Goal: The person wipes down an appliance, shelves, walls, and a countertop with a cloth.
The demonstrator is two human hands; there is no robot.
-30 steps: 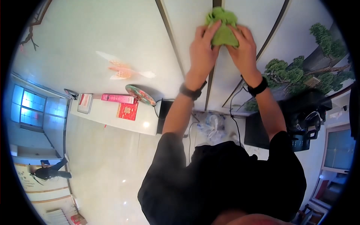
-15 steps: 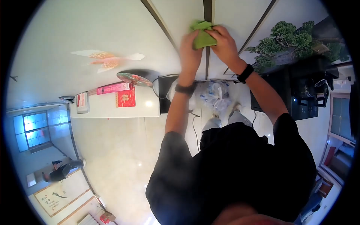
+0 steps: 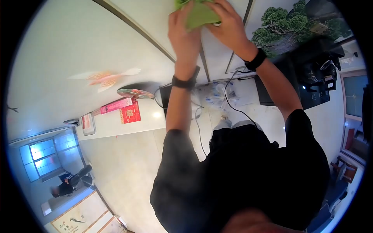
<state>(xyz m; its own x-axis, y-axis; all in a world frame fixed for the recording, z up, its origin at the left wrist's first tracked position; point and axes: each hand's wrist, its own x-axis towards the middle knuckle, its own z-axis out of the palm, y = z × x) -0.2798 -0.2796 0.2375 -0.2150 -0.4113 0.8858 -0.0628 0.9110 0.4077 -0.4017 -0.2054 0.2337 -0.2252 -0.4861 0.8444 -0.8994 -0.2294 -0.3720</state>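
Observation:
A green cloth [image 3: 202, 15] is held between my two hands against the pale wall panels at the top of the head view. My left hand [image 3: 183, 27] grips the cloth's left side, its fingers partly cut off by the frame's upper edge. On the other side, my right hand [image 3: 230, 25] has its fingers bent over the cloth's right side. Dark strips [image 3: 204, 62] divide the wall panels below and beside the hands. Both wrists wear black bands.
A white cabinet [image 3: 147, 126] at left bears a red card [image 3: 130, 113], a pink box [image 3: 116, 105] and a decorative round plate [image 3: 136, 93]. Clear plastic bags [image 3: 223, 95] sit below my hands. Black equipment [image 3: 307, 77] stands at right. A cable [image 3: 233, 105] hangs near my body. Another person [image 3: 70, 184] sits far left.
Both hands have moved with the green cloth upward in the view and slightly left, towards the top edge. The whole view has tilted. A cable now shows in front of the bags.

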